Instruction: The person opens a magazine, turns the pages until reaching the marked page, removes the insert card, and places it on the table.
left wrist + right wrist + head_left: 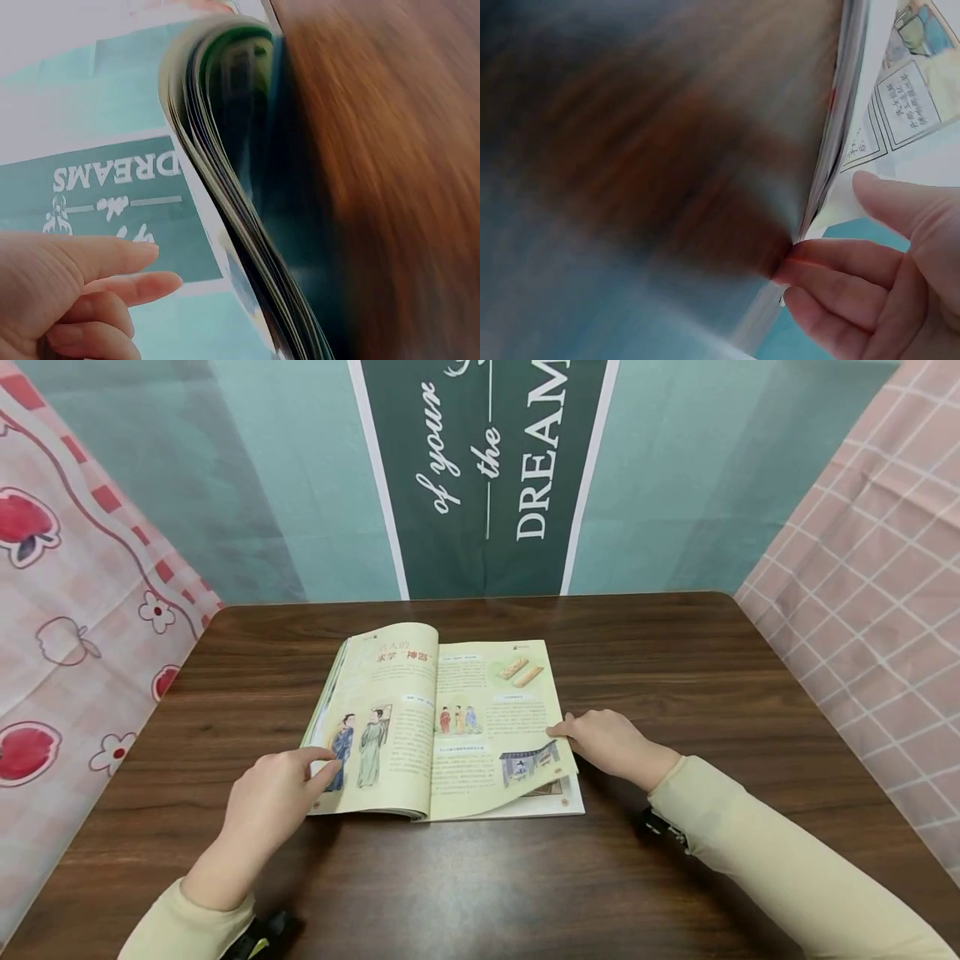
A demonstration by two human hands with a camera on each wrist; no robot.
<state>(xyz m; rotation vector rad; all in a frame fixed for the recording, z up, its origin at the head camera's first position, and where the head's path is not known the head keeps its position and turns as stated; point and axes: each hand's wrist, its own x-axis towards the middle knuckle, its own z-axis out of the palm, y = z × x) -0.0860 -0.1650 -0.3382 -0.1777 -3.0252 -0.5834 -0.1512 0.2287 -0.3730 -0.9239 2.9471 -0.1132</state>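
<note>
An open magazine [480,777] with Chinese print and coloured drawings lies on the table. Its right-hand page [517,718] is lifted at the lower corner, showing part of the page beneath. My right hand [611,743] holds this page at its outer edge, thumb on the printed side. In the right wrist view, that hand's fingers [840,281] touch the edge of the paper. My left hand [270,789] hovers over the lower outer edge of the left page [405,693]. Its thumb and forefinger extend slightly apart, other fingers bent, with nothing between them in the left wrist view.
The dark wooden table [660,652] surrounds the magazine. Behind it hangs a teal cloth [667,477] with a dark green lettered panel [487,560]. An apple-print cloth [97,635] borders the left side, and a pink checked cloth [885,527] the right.
</note>
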